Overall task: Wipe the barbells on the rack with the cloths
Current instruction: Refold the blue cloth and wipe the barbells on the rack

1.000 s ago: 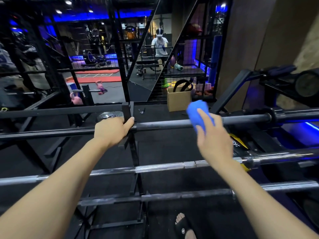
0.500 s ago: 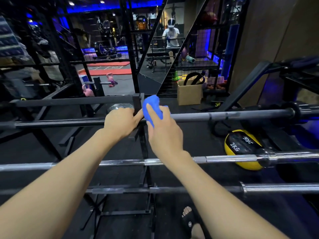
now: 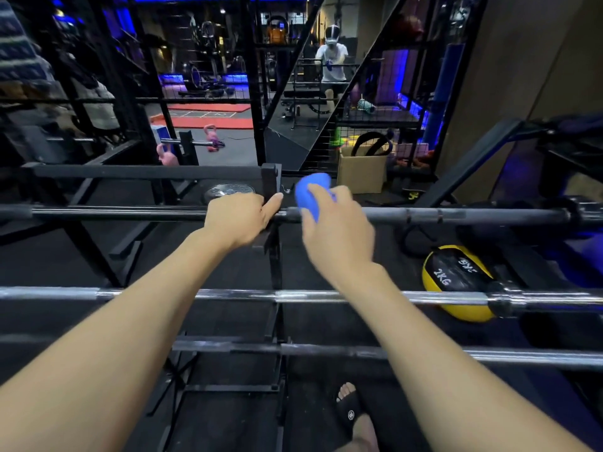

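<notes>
the yellow-and-black medicine ball (image 3: 456, 282) reads "2kg" twice (white lettering); the weight plate's lettering is illegible.

My left hand (image 3: 236, 220) is on the far barbell (image 3: 456, 215), cloth (image 3: 311, 194) just at its 3 o'clock, medicine ball (image 3: 456, 278) at my 4 o'clock under the middle barbell (image 3: 326, 295).

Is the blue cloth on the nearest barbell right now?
No, the right hand presses the blue cloth on the farthest barbell.

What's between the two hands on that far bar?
In the head view, a short bare stretch of the dark barbell and the black rack upright lie between the left hand and the right hand, which holds the blue cloth.
</notes>
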